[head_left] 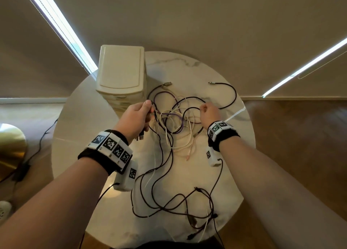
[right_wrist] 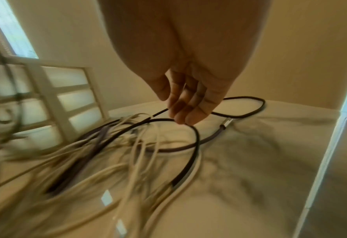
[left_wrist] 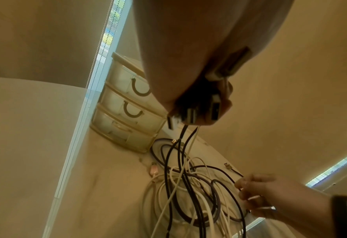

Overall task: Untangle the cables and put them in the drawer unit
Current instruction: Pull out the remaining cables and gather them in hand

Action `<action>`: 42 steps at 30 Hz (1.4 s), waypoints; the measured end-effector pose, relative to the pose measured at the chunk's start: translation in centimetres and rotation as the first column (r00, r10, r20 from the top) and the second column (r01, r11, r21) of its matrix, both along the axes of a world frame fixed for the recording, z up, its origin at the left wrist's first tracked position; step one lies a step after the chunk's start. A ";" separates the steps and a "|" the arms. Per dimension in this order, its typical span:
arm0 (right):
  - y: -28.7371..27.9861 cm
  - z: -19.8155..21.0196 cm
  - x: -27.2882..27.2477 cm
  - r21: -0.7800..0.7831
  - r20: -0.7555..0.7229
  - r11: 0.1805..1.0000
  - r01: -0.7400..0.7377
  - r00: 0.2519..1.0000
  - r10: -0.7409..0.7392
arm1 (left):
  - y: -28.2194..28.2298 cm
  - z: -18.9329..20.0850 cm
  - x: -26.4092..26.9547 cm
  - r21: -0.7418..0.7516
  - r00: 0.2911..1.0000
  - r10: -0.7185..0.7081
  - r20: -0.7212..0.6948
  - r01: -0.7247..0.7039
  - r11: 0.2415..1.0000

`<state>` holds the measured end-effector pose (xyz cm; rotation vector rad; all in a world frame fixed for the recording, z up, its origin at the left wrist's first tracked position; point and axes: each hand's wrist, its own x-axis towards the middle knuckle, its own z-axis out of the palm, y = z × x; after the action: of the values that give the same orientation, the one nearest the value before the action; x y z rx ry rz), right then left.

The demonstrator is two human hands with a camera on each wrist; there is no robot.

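Note:
A tangle of black, purple, white and pink cables (head_left: 174, 117) lies mid-table on the round marble table (head_left: 216, 70). My left hand (head_left: 148, 108) is raised over its left side and grips a bunch of cable ends; their USB plugs (left_wrist: 199, 112) stick out below the fist. My right hand (head_left: 203, 108) is at the tangle's right side and pinches a black cable (right_wrist: 195, 133) with its fingertips (right_wrist: 180, 117). The cream drawer unit (head_left: 122, 74) stands at the table's back left with all three drawers (left_wrist: 125, 112) closed.
More black cable loops (head_left: 187, 207) lie near the table's front edge. A loose black cable end (head_left: 212, 83) lies at the back right. Left of the table are a gold round object (head_left: 11, 145) and a black cord (head_left: 37, 149) on the floor.

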<state>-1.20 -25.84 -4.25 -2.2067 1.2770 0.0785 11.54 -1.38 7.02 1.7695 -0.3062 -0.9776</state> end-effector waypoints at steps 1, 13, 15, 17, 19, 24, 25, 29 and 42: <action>-1.4 0.0 0.4 -0.023 -0.001 0.999 0.023 1.000 -0.023 | -0.2 -0.1 0.0 0.003 1.000 -0.009 -0.002 0.009 1.000; -12.6 -1.8 5.4 -0.173 -0.405 0.964 -0.201 0.907 0.116 | -1.3 -1.8 -0.2 0.013 0.999 -0.034 -0.030 0.034 0.999; -12.8 -2.7 5.4 -0.174 -0.454 0.946 -0.273 0.875 0.169 | -1.1 -1.9 -0.2 0.007 0.998 -0.011 -0.055 0.011 1.000; -12.2 -3.7 4.7 -0.218 -0.436 0.931 -0.294 0.882 0.176 | -1.1 -2.1 -0.2 0.009 0.997 0.000 -0.081 0.001 1.000; -11.7 -4.4 3.9 -0.332 -0.297 0.918 -0.217 0.948 0.117 | -1.1 -2.3 -0.2 0.023 0.997 -0.003 -0.081 0.005 1.000; -13.6 -4.1 3.9 -0.201 -0.329 0.932 -0.301 0.917 0.226 | -1.1 -2.5 -0.6 0.024 0.997 -0.004 -0.074 0.006 1.000; -13.8 -4.0 4.0 -0.206 -0.351 0.917 -0.342 0.901 0.257 | -1.0 -2.4 -0.7 0.020 0.997 -0.001 -0.077 0.002 1.000; -11.4 -3.4 3.0 -0.259 -0.348 0.879 -0.400 0.888 0.301 | -1.0 -2.6 -1.0 0.010 0.996 0.004 -0.091 -0.003 1.000; -1.6 6.5 0.9 -0.102 0.326 0.941 -0.324 0.883 0.339 | -0.9 -1.8 -1.7 -0.095 0.959 0.020 -0.282 -0.049 0.994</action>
<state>-0.27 -27.45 2.25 -2.3311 0.7121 -0.1942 9.88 -2.33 5.18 1.5160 -0.1406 -1.1523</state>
